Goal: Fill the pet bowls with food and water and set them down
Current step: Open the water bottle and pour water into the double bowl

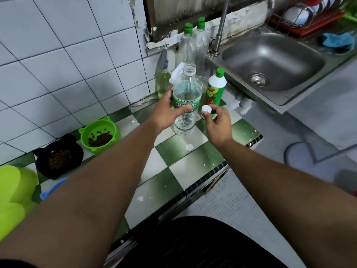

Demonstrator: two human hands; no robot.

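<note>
Head view. The left hand (166,111) grips a clear plastic water bottle with a green label (186,88), fingers curled round the back of the label band and thumb across its front. The bottle stands upright on the green-and-white chequered counter (173,151), long axis vertical, its neck open. The right hand (218,124) pinches the white screw cap (206,109) between thumb and fingertips, just right of the bottle and apart from it. A green cat-eared plastic bowl (108,127) and a black cat-eared bowl (76,154), each holding brown kibble, sit against the tiled wall well to the left of the bottle. Food therefore appears served and water is the step in hand. The left hand lies nearer the bowls, so the pour probably calls for carrying the bottle leftward and tipping its mouth that way. Which vessel is meant for water cannot be told; a lime-green object (11,186) at the far left edge is too cropped to identify
</note>
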